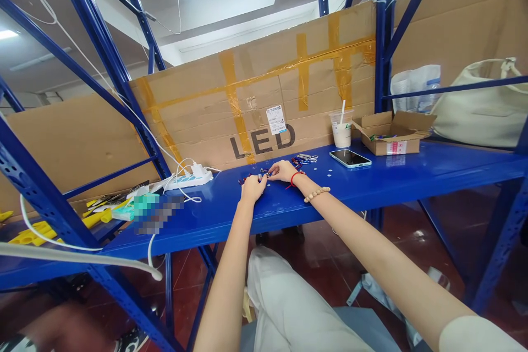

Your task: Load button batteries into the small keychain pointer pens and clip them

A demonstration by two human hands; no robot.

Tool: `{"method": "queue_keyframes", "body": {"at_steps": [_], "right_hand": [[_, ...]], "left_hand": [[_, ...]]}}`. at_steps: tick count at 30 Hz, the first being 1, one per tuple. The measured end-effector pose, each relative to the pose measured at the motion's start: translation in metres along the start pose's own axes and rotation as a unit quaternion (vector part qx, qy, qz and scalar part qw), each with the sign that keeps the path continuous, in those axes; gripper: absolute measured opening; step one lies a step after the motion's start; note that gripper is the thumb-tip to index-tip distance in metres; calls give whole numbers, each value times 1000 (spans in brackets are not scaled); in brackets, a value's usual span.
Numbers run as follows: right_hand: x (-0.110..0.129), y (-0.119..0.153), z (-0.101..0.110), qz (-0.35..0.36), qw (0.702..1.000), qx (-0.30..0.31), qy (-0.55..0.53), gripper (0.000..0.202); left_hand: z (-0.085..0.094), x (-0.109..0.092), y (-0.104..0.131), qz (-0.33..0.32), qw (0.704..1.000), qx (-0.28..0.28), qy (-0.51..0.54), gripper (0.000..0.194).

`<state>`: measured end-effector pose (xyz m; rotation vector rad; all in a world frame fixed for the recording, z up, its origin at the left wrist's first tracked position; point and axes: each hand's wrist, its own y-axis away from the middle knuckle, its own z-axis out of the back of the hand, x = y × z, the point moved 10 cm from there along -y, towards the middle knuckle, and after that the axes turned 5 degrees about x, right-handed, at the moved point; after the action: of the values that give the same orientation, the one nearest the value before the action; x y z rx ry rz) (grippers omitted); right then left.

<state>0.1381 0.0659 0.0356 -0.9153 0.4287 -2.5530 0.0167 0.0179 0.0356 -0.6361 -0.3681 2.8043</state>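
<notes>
My left hand (253,189) is over the blue shelf, its fingers closed in a pinch on something too small to name. Just right of it, my right hand (284,170) comes in with thumb and fingertips pinched together, almost meeting the left fingertips. Small dark and shiny bits (264,172) show between and beyond the fingertips, their kind unclear. Some reddish ends stick out left of my left hand. Beyond my right hand lies a loose pile of small blue, red and silvery pieces (304,160).
On the blue shelf (289,206) are a phone (350,158), a drink cup with straw (342,131) and an open carton (391,135) at right. A white power strip (188,179) with cables lies left. Behind stands a cardboard sheet (198,115); blue posts flank the shelf.
</notes>
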Motion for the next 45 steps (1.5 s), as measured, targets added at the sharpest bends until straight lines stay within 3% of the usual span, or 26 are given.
{"method": "queue_keyframes", "body": {"at_steps": [6,14,19,28,37,45], "right_hand": [[-1,-3,-3,24,1000,1,-11,24],[-1,-6,-6,42,991,-7,-126,17],[-2,-8,-2,12,973,-25,-227,37],[11,1,-13,-6,931,46,-363,37],[9,4,-17,-18,953,80,-293,29],[0,0,-16,-1,993,63,-105,24]], "left_hand": [[-1,1,-2,3,1000,-4,-6,44],[4,2,1,15,1000,-22,-11,54],[9,3,3,31,998,-43,-29,55],[2,0,1,-5,1000,-21,-1,43],[-4,-4,-2,-73,996,-17,42,44],[2,-2,-4,-74,995,-60,23,36]]}}
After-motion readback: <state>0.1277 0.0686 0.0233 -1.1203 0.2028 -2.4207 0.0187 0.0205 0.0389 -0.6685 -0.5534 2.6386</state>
